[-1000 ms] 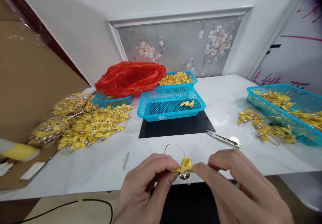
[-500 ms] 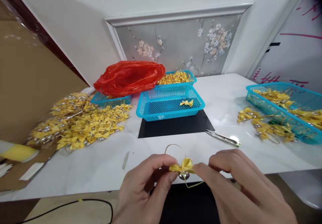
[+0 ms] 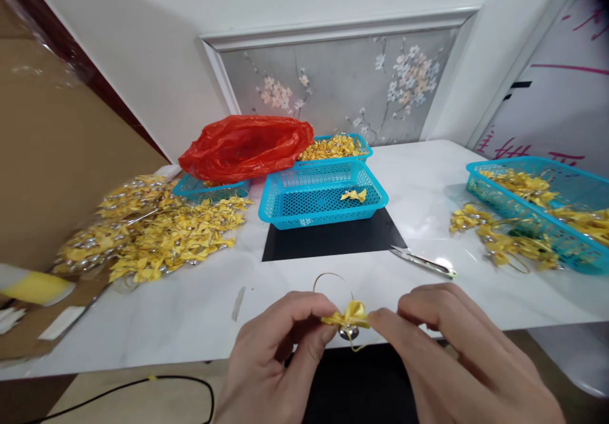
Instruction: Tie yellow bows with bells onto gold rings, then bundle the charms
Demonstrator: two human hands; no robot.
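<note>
A small yellow ribbon bow (image 3: 353, 314) with a silver bell below it is held up above the table's front edge. My left hand (image 3: 285, 348) pinches the bow's left loop between thumb and forefinger. At the other loop is my right hand (image 3: 457, 341), its forefinger touching the ribbon; the thumb is hidden behind the fingers. A thin cord arcs up from the bow, and a short yellow end hangs beneath the bell (image 3: 349, 332). Thread snips (image 3: 423, 261) lie on the table beyond my right hand.
A blue basket (image 3: 323, 221) with one bow stands on a black mat (image 3: 328, 244). Behind it are a red plastic bag (image 3: 242, 151) and another filled basket (image 3: 370, 151). Yellow bows (image 3: 181, 240) pile at left; a blue basket (image 3: 504, 189) stands right. A cable (image 3: 181, 378) lies below.
Both hands stay almost in place around the bow. The yellow end under the bell now shows shorter beside my right fingers, and the view has shifted very slightly.
</note>
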